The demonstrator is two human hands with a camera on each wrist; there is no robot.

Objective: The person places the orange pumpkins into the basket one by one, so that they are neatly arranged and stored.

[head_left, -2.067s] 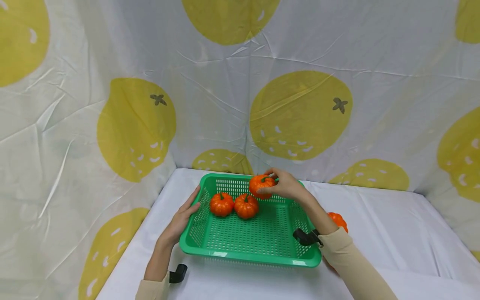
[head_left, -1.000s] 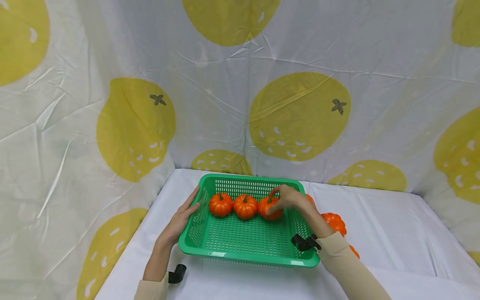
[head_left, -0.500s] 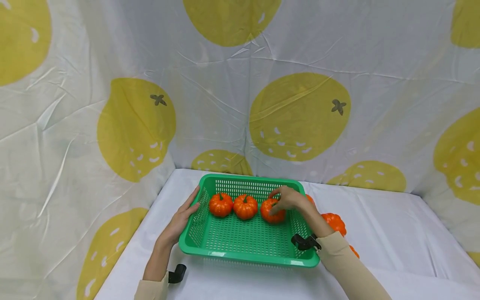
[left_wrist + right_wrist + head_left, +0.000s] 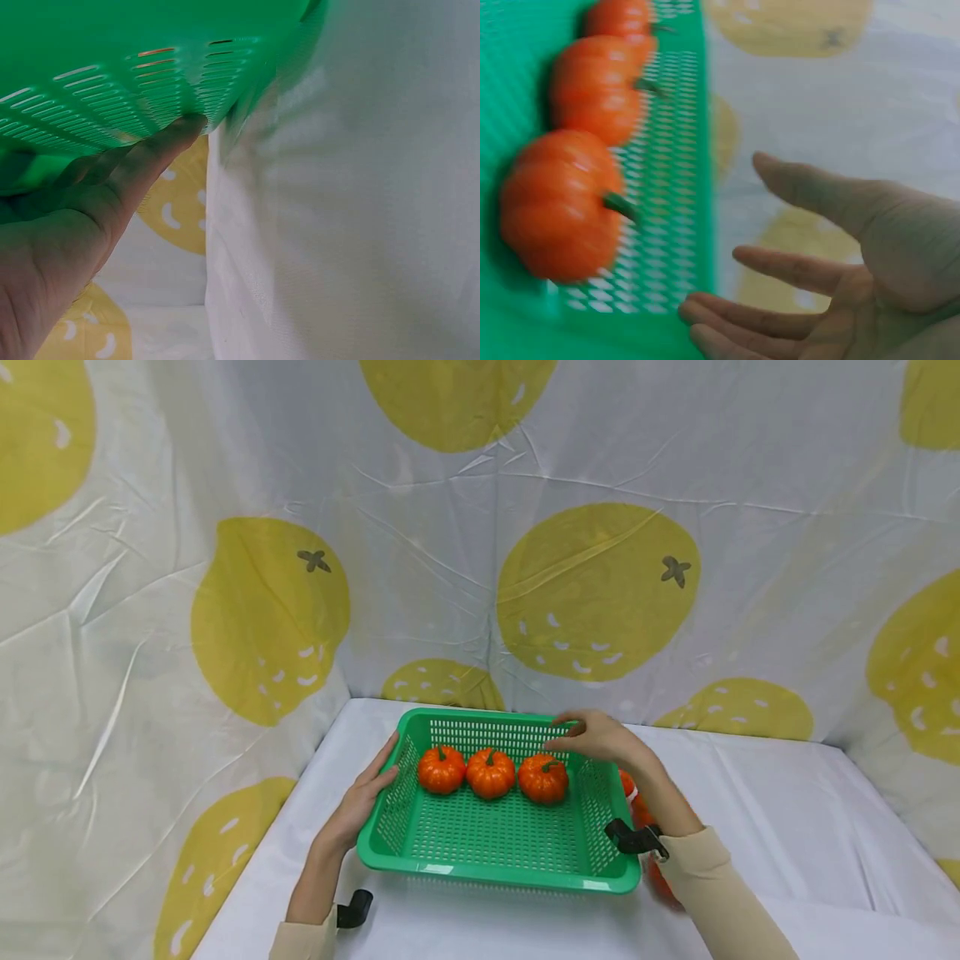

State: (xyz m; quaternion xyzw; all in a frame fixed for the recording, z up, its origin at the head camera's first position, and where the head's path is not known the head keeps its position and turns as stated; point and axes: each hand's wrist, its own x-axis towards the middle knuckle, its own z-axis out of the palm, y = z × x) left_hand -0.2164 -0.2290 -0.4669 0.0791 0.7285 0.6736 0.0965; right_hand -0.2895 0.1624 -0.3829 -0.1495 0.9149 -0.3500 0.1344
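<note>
Three small orange pumpkins stand in a row in the green basket (image 4: 495, 881): a left one (image 4: 442, 770), a middle one (image 4: 491, 773) and a right one (image 4: 543, 779). My left hand (image 4: 365, 800) rests against the outside of the basket's left wall, fingers straight. In the left wrist view its thumb (image 4: 161, 154) lies along the slotted wall. My right hand (image 4: 596, 737) is over the basket's back right corner, above and right of the right pumpkin, and holds nothing. In the right wrist view its fingers are loosely spread, apart from the pumpkins.
More orange pumpkins (image 4: 663, 885) lie on the white-covered table (image 4: 757, 827) right of the basket, partly hidden behind my right forearm. One shows white netting on it. A white cloth with yellow lemons (image 4: 600, 593) hangs behind and at the sides.
My right hand lowered the right pumpkin into the basket beside the other two, shifted it slightly right, let go, and rose up and to the right. The left hand stayed at the basket wall.
</note>
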